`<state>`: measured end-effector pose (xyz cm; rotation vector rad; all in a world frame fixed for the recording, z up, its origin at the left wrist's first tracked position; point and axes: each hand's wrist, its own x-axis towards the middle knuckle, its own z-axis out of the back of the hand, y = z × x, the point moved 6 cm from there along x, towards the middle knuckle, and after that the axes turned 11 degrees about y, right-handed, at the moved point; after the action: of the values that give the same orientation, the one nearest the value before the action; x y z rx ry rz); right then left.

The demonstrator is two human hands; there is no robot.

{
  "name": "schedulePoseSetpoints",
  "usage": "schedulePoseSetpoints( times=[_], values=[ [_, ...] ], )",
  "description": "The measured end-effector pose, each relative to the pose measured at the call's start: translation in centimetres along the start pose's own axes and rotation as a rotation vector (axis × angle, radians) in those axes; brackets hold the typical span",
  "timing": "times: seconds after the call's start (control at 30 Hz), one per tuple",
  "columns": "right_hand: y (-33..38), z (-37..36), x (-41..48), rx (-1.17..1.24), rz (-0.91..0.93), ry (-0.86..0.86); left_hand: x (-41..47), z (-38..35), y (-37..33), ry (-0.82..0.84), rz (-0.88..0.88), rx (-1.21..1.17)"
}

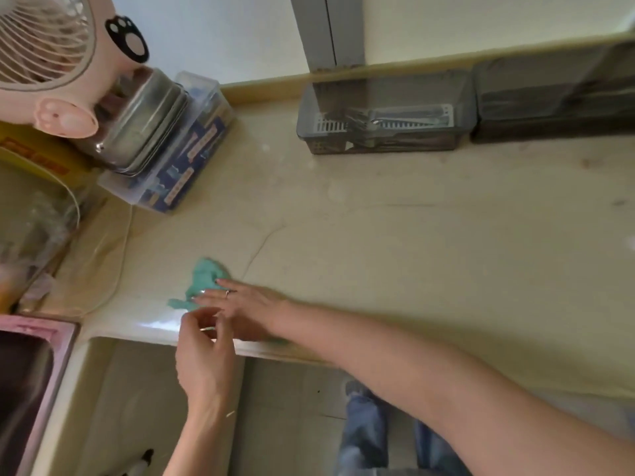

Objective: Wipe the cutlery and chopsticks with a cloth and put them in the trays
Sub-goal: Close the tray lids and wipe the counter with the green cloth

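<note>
A crumpled teal cloth (203,277) lies on the beige counter near its front edge. My right hand (240,300) reaches in from the right and rests flat on the cloth, fingers straight. Just in front of it, at the counter's edge, my left hand (206,352) has its thumb and fingers curled towards the cloth's near edge; blur hides whether they pinch anything. A smoky grey tray (309,115) with forks and other cutlery on a white insert stands against the back ledge. A darker tray (536,132) stands to its right, its contents blurred.
At the back left are a pink fan (48,63), stacked steel tins (144,121) and a clear plastic box (178,159). A sink basin (144,400) lies below the counter's front edge on the left. A thin cord (120,255) runs along the counter.
</note>
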<state>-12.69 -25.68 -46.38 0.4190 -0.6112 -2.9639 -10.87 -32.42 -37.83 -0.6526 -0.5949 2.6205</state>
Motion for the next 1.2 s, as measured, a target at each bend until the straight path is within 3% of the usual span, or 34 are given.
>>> schedulePoseSetpoints(
  times=[0.03, 0.07, 0.17, 0.37, 0.77, 1.07, 1.2],
  values=[
    [-0.4, 0.2, -1.0, -0.015, -0.056, -0.012, 0.7, -0.4, -2.2, 0.123, -0.131, 0.029],
    [-0.7, 0.3, -2.0, -0.058, -0.097, -0.036, 0.3, 0.1, -0.8, 0.016, -0.091, -0.141],
    [-2.0, -0.9, -6.2, -0.069, -0.209, -0.083, 0.2, 0.7, -1.2, -0.023, -0.111, -0.089],
    [-4.4, -3.4, -16.1, -0.056, -0.394, -0.063, -0.9, -2.2, -2.5, 0.104, -0.116, -0.100],
    [-8.8, -6.1, -37.6, -0.004, -0.881, -0.173, -6.1, -11.8, -14.1, 0.353, -0.440, -0.120],
    [-11.9, -9.5, -57.4, 0.097, -1.363, -0.136, -10.4, -17.3, -20.0, 0.532, -0.583, -0.075],
    [-12.9, -10.9, -61.2, 0.160, -1.396, -0.085, -12.6, -19.5, -22.5, 0.633, -0.670, -0.051]
  ],
)
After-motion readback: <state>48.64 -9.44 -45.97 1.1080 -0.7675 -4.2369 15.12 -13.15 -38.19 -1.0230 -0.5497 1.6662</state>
